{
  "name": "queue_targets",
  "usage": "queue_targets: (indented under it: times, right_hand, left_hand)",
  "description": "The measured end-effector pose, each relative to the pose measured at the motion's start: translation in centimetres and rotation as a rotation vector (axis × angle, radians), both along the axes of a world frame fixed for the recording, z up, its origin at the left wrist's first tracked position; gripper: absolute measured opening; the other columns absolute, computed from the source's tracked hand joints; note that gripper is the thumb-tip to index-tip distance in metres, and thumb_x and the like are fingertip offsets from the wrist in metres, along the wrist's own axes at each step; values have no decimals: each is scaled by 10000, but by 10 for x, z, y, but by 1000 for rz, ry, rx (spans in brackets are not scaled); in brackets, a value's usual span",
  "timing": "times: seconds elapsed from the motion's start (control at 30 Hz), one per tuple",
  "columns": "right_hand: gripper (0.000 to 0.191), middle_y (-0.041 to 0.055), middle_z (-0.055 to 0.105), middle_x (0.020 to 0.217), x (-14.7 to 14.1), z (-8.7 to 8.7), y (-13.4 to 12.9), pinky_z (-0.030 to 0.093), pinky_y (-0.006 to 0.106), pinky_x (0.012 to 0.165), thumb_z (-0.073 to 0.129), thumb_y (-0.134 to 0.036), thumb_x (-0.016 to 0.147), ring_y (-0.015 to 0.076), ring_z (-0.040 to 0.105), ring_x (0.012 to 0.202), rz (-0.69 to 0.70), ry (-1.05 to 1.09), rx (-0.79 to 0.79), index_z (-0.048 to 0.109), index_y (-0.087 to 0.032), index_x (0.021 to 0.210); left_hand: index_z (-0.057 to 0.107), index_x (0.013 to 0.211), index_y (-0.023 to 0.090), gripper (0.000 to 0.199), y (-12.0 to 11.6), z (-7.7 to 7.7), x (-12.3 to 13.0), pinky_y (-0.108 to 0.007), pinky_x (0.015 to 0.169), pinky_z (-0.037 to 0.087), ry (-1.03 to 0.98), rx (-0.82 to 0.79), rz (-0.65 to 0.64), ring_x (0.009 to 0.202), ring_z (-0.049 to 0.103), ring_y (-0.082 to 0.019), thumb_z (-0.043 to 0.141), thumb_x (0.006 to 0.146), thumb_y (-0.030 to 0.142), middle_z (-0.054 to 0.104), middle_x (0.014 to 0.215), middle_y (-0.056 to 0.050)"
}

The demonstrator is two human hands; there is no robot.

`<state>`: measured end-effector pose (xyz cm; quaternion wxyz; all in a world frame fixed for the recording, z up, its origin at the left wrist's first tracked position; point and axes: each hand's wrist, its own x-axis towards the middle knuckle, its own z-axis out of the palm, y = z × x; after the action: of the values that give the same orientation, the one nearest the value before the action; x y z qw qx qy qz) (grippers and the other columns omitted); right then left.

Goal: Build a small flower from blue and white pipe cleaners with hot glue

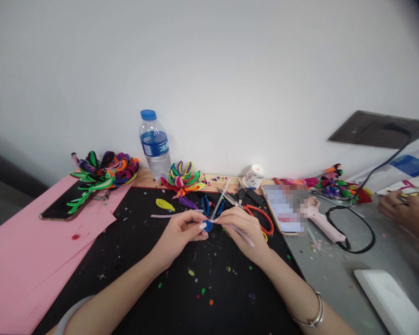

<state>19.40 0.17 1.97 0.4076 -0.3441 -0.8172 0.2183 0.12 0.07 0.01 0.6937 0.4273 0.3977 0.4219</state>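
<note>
My left hand [186,228] pinches a small blue pipe-cleaner piece [208,226] above the black mat. Close beside it, my right hand [242,228] has its fingers closed on a pale lilac pipe cleaner [243,235], whose end sticks out past the fingers. The two hands meet at the blue piece; their fingertips partly hide it. Just behind them lie dark blue loops [206,204], a purple loop [187,203] and a yellow loop [165,204]. A translucent stick [220,199] rises behind the fingertips, and red-handled scissors [260,218] lie behind my right hand.
A water bottle [154,144], a paper cup [253,177] and colourful pipe-cleaner bundles [181,179] line the wall. Pink paper [28,260] and a dark phone [61,207] are left. Right are a lit phone [282,211], a corded glue gun [324,221] and another person's hands [405,207].
</note>
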Motion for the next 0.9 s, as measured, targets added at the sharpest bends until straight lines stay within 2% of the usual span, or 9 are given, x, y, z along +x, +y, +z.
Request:
queue_targets:
  times: [0.53,0.9]
  right_hand:
    - [186,65,636,877,1,-2,0,470,272,728,489,-102,843,147,585,807,12,18,-80,645,-184,905]
    - [169,66,647,879,-1,-3,-1,483,288,737,497,-153,844,160,596,820,-22,16,-87,643,-194,918]
  left_hand:
    - [588,835,176,139,-1,-3,-1,-262,692,535,-33,-7,-61,672,586,-83,649,720,225,521,828,25]
    - [618,858,171,171,0,0,-1,-262,680,537,19,10,-28,663,592,-99,648,710,252,530,781,18]
